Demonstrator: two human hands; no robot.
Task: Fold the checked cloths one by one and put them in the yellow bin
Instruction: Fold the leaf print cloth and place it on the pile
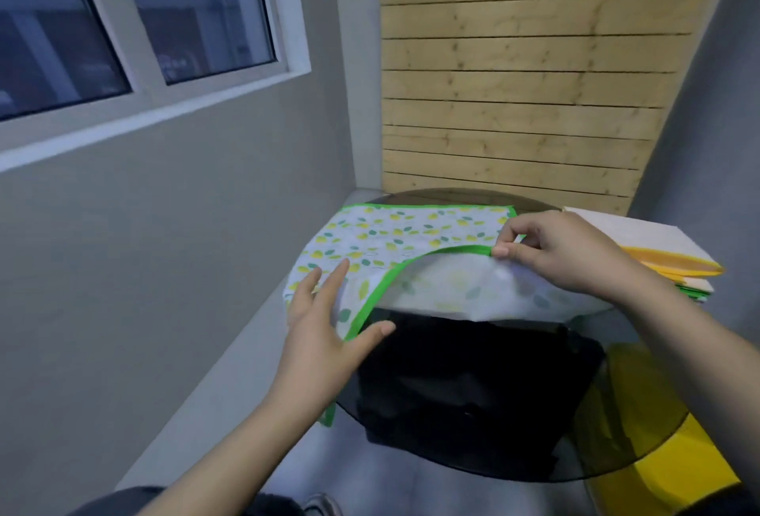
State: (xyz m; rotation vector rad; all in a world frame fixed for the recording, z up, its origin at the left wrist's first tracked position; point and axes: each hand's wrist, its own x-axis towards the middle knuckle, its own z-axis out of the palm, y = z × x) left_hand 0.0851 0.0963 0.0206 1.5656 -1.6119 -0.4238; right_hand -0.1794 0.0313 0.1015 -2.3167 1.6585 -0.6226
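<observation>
Right hand [563,252] fingers pinch cloth [395,235] green edge, lifted off table [641,449]; left hand [325,330] fingers spread flat, cloth under them.

you've got a white cloth [395,240] printed with yellow and green leaves, edged bright green; beside it a yellow bin [674,458] and smoky grey glass table [617,454].

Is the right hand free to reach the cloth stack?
Probably not yet: the right hand pinches the lemon cloth's green edge. The stack lies just beside it, nothing between.
</observation>
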